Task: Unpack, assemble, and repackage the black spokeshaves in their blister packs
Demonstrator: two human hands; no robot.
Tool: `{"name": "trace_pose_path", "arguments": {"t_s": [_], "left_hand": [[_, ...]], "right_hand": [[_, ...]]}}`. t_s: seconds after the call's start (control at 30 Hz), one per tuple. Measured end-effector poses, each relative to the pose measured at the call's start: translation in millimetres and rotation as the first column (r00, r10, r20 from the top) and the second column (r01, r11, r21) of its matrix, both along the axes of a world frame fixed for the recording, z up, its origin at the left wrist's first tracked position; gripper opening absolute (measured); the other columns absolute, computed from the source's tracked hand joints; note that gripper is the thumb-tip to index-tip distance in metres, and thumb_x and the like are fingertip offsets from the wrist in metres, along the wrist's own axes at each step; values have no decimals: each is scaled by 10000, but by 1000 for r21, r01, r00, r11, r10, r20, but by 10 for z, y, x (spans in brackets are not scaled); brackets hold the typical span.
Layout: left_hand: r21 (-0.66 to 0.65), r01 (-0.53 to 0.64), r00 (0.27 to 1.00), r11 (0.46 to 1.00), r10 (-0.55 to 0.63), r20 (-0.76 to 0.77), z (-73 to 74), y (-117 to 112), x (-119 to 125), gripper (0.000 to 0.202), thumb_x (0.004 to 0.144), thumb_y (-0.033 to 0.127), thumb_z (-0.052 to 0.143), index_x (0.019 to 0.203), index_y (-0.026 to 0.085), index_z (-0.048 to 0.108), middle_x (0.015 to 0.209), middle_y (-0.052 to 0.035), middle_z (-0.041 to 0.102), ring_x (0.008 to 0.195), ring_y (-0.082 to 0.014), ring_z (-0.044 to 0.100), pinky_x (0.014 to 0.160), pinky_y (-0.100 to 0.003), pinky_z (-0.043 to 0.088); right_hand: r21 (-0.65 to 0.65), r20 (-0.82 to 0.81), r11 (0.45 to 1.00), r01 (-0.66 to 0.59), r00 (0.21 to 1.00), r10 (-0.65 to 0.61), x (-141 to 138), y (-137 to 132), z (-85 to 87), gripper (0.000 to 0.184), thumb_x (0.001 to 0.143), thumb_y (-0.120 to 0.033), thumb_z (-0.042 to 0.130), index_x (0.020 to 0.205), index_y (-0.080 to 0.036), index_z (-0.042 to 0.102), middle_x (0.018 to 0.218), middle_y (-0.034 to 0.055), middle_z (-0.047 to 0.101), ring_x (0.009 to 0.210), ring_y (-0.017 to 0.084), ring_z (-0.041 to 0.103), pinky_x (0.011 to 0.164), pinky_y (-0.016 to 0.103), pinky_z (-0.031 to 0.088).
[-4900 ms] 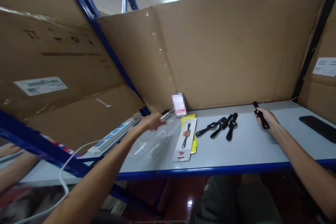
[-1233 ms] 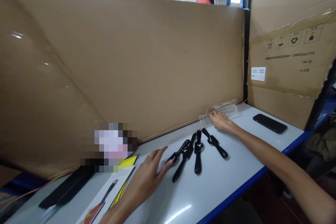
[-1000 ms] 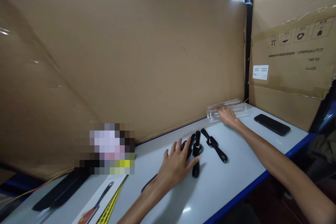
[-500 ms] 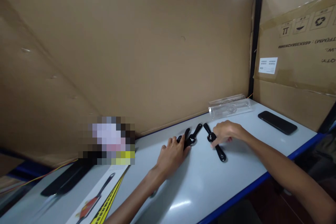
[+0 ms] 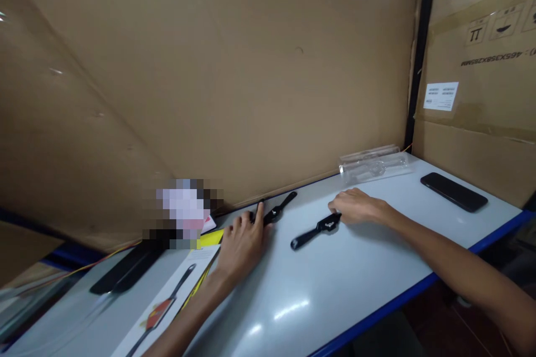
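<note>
There are two hands, one left hand (image 5: 243,242) and one right hand (image 5: 355,206). Two black tools (image 5: 312,234) show well on the worktop (image 5: 352,284); the black bits (image 5: 252,216) by the left hand are too hidden to count. I see one white card (image 5: 167,301) near the left, one flat black slab (image 5: 454,192) near the right edge, and one white label (image 5: 441,96) on the box (image 5: 473,134).
</note>
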State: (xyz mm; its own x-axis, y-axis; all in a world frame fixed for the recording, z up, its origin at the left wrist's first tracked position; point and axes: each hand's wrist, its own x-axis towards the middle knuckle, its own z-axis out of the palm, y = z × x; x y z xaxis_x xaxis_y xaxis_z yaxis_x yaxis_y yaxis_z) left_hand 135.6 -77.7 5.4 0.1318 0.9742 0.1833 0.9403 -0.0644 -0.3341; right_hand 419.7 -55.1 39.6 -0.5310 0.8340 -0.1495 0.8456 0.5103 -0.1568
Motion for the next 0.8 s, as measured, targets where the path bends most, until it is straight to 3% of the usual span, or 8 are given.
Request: {"name": "trace_pose_path", "arguments": {"t_s": [0.07, 0.17, 0.27, 0.43, 0.57, 0.67, 0.73, 0.8], "left_hand": [[-25, 128, 989, 991, -126, 82, 22, -173, 175, 512, 1038, 391, 288, 1428, 111, 466, 1270, -201, 587, 1171, -337, 554, 946, -442, 432], [-200, 298, 945, 933, -259, 199, 42, -422, 466, 414, 1031, 436, 323, 1128, 168, 624, 1121, -140, 641, 1070, -297, 609, 895, -399, 461], [-246, 273, 951, 930, -224, 211, 60, -488, 595, 304, 1018, 368, 397, 1098, 144, 587, 1095, -143, 652, 1040, -308, 637, 821, -384, 471], [-364, 214, 943, 906, -95, 318, 82, -355, 449, 224, 1012, 300, 412, 1049, 166, 587, 981, -114, 728, 936, -310, 710, 669, -335, 435], [-334, 188, 938, 924, -68, 339, 41, -334, 362, 307, 1026, 331, 362, 984, 178, 624, 913, -130, 752, 929, -316, 728, 684, -332, 436], [-288, 148, 942, 946, -46, 333, -1, -367, 380, 340, 1033, 305, 300, 1063, 161, 608, 886, -150, 755, 892, -333, 736, 684, -354, 454], [-288, 157, 940, 945, -53, 336, -11, -397, 409, 334, 1028, 281, 288, 1109, 148, 583, 883, -164, 755, 878, -355, 735, 680, -377, 465], [-291, 173, 926, 941, -54, 374, -6, -431, 435, 306, 1014, 243, 293, 1129, 134, 556, 882, -179, 753, 867, -371, 734, 677, -395, 469]], "right_hand": [[44, -44, 998, -43, 998, 45, -78, -11, -76, 253, 809, -72, 557, 970, -172, 725, 1054, 126, 702, 981, 252, 637, 753, 308, 411], [157, -115, 976, -151, 979, 170, -169, 3, -200, 273, 847, -45, 523, 983, -178, 719, 1048, 114, 683, 1014, 235, 614, 779, 293, 419], [234, -149, 951, -203, 959, 241, -214, 25, -285, 206, 871, -63, 541, 958, -163, 699, 974, 104, 667, 957, 225, 609, 779, 293, 437], [329, -162, 923, -200, 951, 264, -284, 26, -410, 131, 903, -83, 552, 962, -145, 651, 954, 108, 631, 964, 234, 582, 780, 313, 458], [391, -386, 921, -1, 908, 165, -408, -15, -516, 171, 902, -68, 542, 1032, -154, 613, 1077, 114, 617, 971, 205, 578, 795, 311, 457], [201, -559, 958, 206, 827, -60, -526, -88, -508, 89, 936, -251, 594, 892, -176, 610, 915, 64, 664, 850, 187, 612, 730, 298, 446], [-45, -548, 977, 206, 813, -197, -599, -151, -468, 290, 945, -369, 584, 721, -186, 562, 684, 19, 633, 661, 159, 604, 619, 273, 422], [-313, -525, 943, 111, 807, -269, -658, -215, -435, 362, 965, -408, 522, 673, -195, 510, 559, -7, 590, 486, 126, 556, 504, 248, 390]]}}
